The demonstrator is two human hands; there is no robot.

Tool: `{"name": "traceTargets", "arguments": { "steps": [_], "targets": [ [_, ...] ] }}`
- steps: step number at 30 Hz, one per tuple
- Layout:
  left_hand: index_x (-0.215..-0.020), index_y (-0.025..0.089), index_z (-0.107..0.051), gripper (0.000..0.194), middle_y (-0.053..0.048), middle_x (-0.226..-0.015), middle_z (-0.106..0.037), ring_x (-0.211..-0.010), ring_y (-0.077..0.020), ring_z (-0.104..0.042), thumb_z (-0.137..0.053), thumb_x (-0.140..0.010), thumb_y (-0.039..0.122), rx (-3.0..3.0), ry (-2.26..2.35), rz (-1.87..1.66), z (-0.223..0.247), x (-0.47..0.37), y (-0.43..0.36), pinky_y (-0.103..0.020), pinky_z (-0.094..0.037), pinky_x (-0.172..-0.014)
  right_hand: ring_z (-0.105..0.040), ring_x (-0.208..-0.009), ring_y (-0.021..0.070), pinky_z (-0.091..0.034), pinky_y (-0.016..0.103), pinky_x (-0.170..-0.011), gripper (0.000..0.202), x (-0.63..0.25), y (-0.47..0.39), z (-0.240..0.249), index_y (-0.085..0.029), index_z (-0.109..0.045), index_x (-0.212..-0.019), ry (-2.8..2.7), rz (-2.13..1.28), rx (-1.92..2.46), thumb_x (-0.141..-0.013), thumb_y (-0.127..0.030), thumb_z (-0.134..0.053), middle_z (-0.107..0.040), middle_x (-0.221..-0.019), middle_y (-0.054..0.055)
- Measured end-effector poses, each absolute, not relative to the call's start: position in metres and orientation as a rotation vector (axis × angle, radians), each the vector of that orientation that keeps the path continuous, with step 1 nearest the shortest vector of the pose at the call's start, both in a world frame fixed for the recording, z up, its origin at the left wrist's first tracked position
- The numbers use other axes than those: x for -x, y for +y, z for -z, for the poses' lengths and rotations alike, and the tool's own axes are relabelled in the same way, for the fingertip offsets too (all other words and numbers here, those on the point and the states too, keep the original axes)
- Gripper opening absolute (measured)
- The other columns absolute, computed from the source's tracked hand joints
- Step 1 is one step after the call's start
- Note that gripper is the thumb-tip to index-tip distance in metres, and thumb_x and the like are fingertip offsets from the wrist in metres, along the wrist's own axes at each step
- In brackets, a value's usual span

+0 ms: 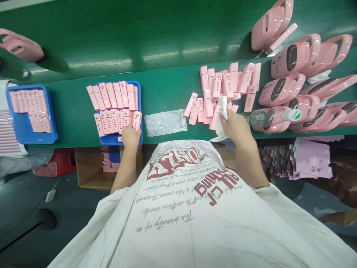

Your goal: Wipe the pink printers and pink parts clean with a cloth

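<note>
"What is at the far left?"
"On the green table (170, 89) lies a blue rectangular plastic tray (21, 128), with two rows of slim pink box-shaped pieces (29, 100) inside."
"And next?"
"A second blue plastic tray (110, 140), also with two rows of these pieces. The person's left hand (131, 136) is at the right end of its front row. The fingers are curved and touch a piece there, but I cannot tell if they are closed on it."
"Further right?"
"A clear bubble-plastic sheet (166, 123) lies flat, then a loose pile of the same pink pieces (228, 85). Before the pile, the right hand (234, 124) pinches a soft white cloth (220, 131) firmly between thumb and fingers."
"And beyond this hand?"
"Just beside it, a transparent bottle with white cap (259, 118), then many pink plastic devices with looped handles (279, 90)."
</note>
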State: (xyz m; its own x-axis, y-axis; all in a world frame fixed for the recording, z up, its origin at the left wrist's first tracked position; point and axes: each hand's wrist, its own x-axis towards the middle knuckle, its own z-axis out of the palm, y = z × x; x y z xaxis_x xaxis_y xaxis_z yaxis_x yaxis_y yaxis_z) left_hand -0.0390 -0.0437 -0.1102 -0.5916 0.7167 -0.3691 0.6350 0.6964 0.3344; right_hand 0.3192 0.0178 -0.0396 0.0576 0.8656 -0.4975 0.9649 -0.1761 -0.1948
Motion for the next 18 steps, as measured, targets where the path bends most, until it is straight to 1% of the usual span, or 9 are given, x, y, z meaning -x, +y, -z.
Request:
{"name": "traceTargets", "arguments": {
  "steps": [2, 4, 5, 7, 10, 12, 14, 16, 18],
  "targets": [
    [-0.093, 0.012, -0.052, 0.025, -0.019, -0.101, -0.062, -0.101, -0.0340, -0.060, -0.060, -0.073, 0.026, -0.966, 2.334, -0.274, 0.096, 0.036, -0.042, -0.052, -0.045, -0.090, -0.064, -0.088, 0.0309, -0.048, 0.039, -0.075, 0.035, -0.320, 0.016, 0.042, -0.013, -0.060, -0.103, 1.960, 0.948, -2.192, -0.094, -0.038, -0.036, -0.069, -0.091, 0.016],
    [-0.093, 0.014, -0.051, 0.026, -0.012, -0.092, -0.066, -0.079, -0.0225, -0.065, -0.059, -0.075, 0.031, -0.851, 2.094, -0.427, 0.075, 0.028, -0.042, -0.038, -0.053, -0.072, -0.065, -0.091, 0.0297, -0.050, 0.040, -0.079, 0.041, -0.318, 0.014, 0.046, -0.014, -0.061, -0.103, 2.070, 1.208, -2.243, -0.095, -0.043, -0.034, -0.069, -0.092, 0.014],
    [-0.095, 0.015, -0.051, 0.028, -0.010, -0.091, -0.067, -0.071, -0.0176, -0.064, -0.059, -0.075, 0.032, -0.772, 1.918, -0.546, 0.064, 0.022, -0.043, -0.031, -0.053, -0.063, -0.064, -0.094, 0.0289, -0.051, 0.041, -0.083, 0.045, -0.314, 0.014, 0.047, -0.014, -0.062, -0.104, 2.137, 1.348, -2.263, -0.095, -0.047, -0.032, -0.070, -0.094, 0.012],
    [-0.097, 0.016, -0.051, 0.037, -0.008, -0.091, -0.068, -0.061, -0.0116, -0.061, -0.067, -0.070, 0.036, -0.630, 1.541, -0.775, 0.040, 0.004, -0.043, -0.021, -0.047, -0.051, -0.062, -0.105, 0.0271, -0.049, 0.042, -0.093, 0.051, -0.301, 0.013, 0.048, -0.016, -0.062, -0.110, 2.309, 1.597, -2.273, -0.094, -0.053, -0.031, -0.070, -0.100, 0.010],
    [-0.097, 0.017, -0.054, 0.046, -0.002, -0.075, -0.064, -0.045, -0.0068, -0.050, -0.074, -0.067, 0.046, -0.565, 1.234, -0.865, 0.014, -0.028, -0.041, -0.017, -0.034, -0.038, -0.053, -0.124, 0.0240, -0.039, 0.042, -0.108, 0.056, -0.269, 0.013, 0.044, -0.019, -0.056, -0.124, 2.611, 1.799, -2.190, -0.094, -0.057, -0.028, -0.066, -0.115, 0.009],
    [-0.098, 0.018, -0.056, 0.048, 0.001, -0.066, -0.060, -0.040, -0.0055, -0.043, -0.067, -0.072, 0.057, -0.549, 1.166, -0.874, 0.006, -0.047, -0.039, -0.018, -0.030, -0.035, -0.046, -0.131, 0.0222, -0.032, 0.042, -0.114, 0.054, -0.245, 0.010, 0.041, -0.021, -0.052, -0.129, 2.792, 1.809, -2.013, -0.095, -0.054, -0.025, -0.063, -0.123, 0.010],
    [-0.099, 0.018, -0.059, 0.057, 0.001, -0.061, -0.056, -0.039, -0.0065, -0.041, -0.051, -0.077, 0.070, -0.513, 1.179, -0.896, 0.005, -0.060, -0.039, -0.019, -0.030, -0.035, -0.042, -0.135, 0.0210, -0.028, 0.043, -0.117, 0.049, -0.225, 0.004, 0.038, -0.023, -0.052, -0.130, 3.003, 1.691, -1.684, -0.097, -0.048, -0.026, -0.062, -0.126, 0.009],
    [-0.099, 0.019, -0.060, 0.066, 0.000, -0.058, -0.054, -0.041, -0.0088, -0.045, -0.035, -0.079, 0.076, -0.439, 1.251, -0.916, 0.006, -0.065, -0.039, -0.021, -0.031, -0.035, -0.042, -0.135, 0.0192, -0.025, 0.044, -0.118, 0.041, -0.213, -0.002, 0.037, -0.025, -0.054, -0.127, 3.203, 1.493, -1.210, -0.097, -0.040, -0.030, -0.062, -0.128, 0.006],
    [-0.099, 0.019, -0.061, 0.070, -0.001, -0.059, -0.055, -0.045, -0.0109, -0.050, -0.026, -0.081, 0.077, -0.363, 1.324, -0.908, 0.008, -0.065, -0.041, -0.022, -0.033, -0.036, -0.043, -0.134, 0.0165, -0.026, 0.043, -0.118, 0.038, -0.209, -0.003, 0.035, -0.024, -0.055, -0.126, 3.318, 1.316, -0.840, -0.098, -0.032, -0.030, -0.060, -0.130, 0.004]
  ]
}}
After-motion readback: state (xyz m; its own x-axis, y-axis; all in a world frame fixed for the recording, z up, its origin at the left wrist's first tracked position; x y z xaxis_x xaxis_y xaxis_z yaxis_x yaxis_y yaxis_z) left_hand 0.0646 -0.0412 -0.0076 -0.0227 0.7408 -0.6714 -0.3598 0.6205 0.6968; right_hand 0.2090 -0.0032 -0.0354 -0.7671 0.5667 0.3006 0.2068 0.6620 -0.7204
